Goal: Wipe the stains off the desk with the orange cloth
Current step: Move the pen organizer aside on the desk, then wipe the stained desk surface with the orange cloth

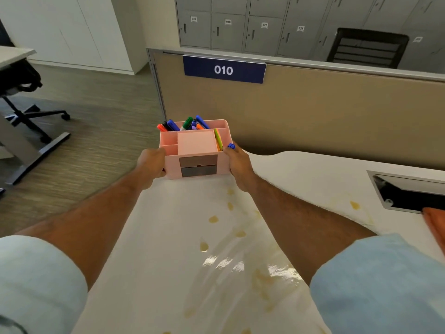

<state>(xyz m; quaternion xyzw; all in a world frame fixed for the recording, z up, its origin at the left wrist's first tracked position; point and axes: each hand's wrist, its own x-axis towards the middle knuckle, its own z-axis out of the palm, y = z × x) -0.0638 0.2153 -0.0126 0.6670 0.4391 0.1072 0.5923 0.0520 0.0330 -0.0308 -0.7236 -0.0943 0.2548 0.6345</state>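
Note:
A pink desk organizer full of coloured markers sits at the far left corner of the white desk. My left hand grips its left side and my right hand grips its right side. Yellowish stains and wet smears run across the desk between my forearms, and another stain lies further right. The orange cloth lies at the right edge of the view, only partly visible, away from both hands.
A tan partition labelled 010 stands behind the desk. A cable opening with a grey frame is set in the desk at the right. The desk's left edge drops to the floor, where an office chair stands.

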